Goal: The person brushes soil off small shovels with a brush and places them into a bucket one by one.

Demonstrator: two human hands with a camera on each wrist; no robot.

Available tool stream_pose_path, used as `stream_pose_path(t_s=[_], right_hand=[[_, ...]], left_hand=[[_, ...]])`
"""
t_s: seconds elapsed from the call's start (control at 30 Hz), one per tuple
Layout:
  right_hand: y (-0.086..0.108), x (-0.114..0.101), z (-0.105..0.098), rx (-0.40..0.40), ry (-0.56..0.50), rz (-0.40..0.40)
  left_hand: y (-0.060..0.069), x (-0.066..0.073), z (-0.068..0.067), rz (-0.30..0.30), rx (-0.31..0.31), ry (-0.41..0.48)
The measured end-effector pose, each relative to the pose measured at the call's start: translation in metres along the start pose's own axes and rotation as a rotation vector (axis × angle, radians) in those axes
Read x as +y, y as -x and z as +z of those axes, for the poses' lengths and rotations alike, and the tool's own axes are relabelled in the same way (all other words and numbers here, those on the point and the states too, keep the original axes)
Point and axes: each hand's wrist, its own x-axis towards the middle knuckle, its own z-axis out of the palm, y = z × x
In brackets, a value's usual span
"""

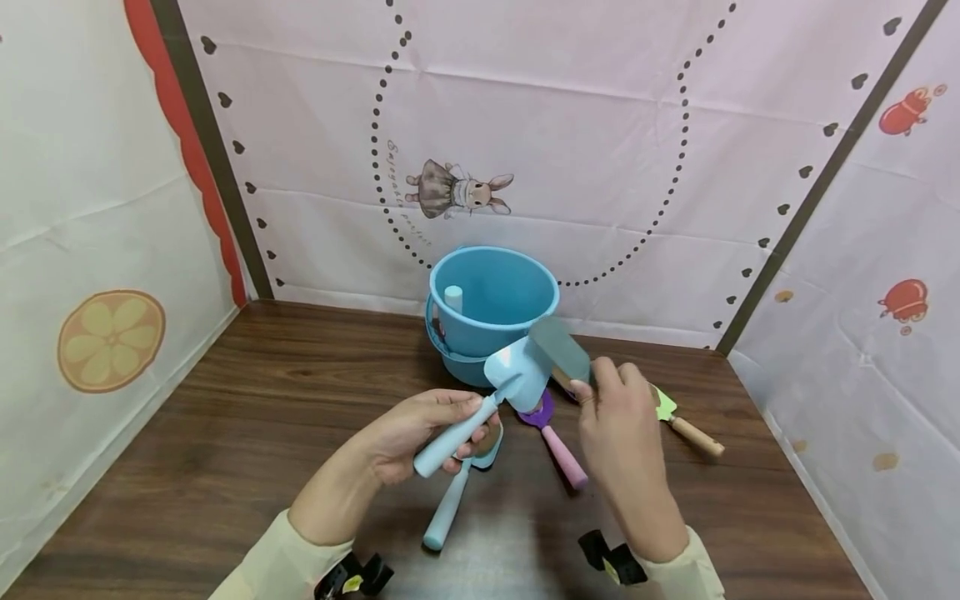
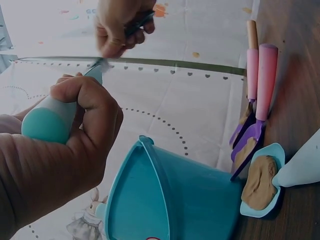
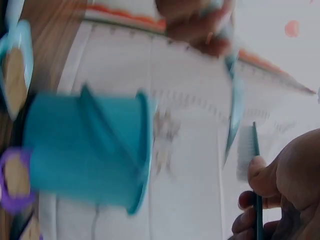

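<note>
Trowel (image 1: 512, 386), pale blue, is held up in front of the bucket (image 1: 471, 342), its blade overlapping the bucket's lower front in the head view. The left hand (image 1: 411, 429), in front of the bucket and a little to its left, has its fingers curled round the handle. Beside the blade, in front of the bucket's right edge, is the brush (image 1: 561, 354), grey-green; whether it touches the blade I cannot tell. The right hand (image 1: 618, 421), in front and to the right of the bucket, grips it, thumb and fingers pinching its dark body.

On the counter (image 1: 300, 367), in front of the bucket and below the left hand, lies a second trowel (image 1: 458, 490), with a brown lump (image 2: 260, 182) in its scoop. A purple scoop (image 1: 552, 435) with a pink handle lies to the bucket's front right, also bearing brown stuff; another pink handle (image 2: 252, 75) shows close beside it in the left wrist view. Farther right of the bucket, partly behind the right hand, is a green trowel (image 1: 686, 427) with a wooden handle. Against the bucket's inner left wall stands a pale stub (image 1: 453, 298). Behind the bucket hangs a sheet (image 1: 585, 183) printed with a rabbit (image 1: 453, 190), above and slightly left of the rim.
</note>
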Motion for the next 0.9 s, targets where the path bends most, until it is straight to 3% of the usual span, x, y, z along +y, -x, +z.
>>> stream_pose_path(t_s=[0.17, 0.23, 0.33, 0.53, 0.63, 0.7, 0.9], right_hand=[[0.019, -0.027, 0.005, -0.031, -0.042, -0.183], [0.023, -0.032, 0.008, -0.04, -0.03, -0.219], [0.02, -0.029, 0.011, -0.035, -0.008, -0.191], [0.003, -0.003, 0.006, -0.012, 0.001, -0.008], [-0.002, 0.005, 0.001, -0.003, 0.015, 0.04], [0.0, 0.003, 0.0, -0.008, 0.011, 0.022], [0.014, -0.022, 0.003, -0.091, -0.036, -0.151]], left_hand=[[0.0, -0.001, 0.0, -0.001, 0.022, 0.007], [0.001, -0.001, 0.0, 0.005, 0.027, 0.007], [0.0, -0.001, 0.0, 0.019, 0.033, -0.001], [0.001, 0.001, -0.001, 0.037, 0.015, -0.039], [0.001, 0.001, -0.001, 0.037, 0.005, -0.046], [0.001, 0.0, 0.0, 0.035, 0.015, -0.041], [0.002, 0.0, 0.001, 0.042, 0.066, -0.017]])
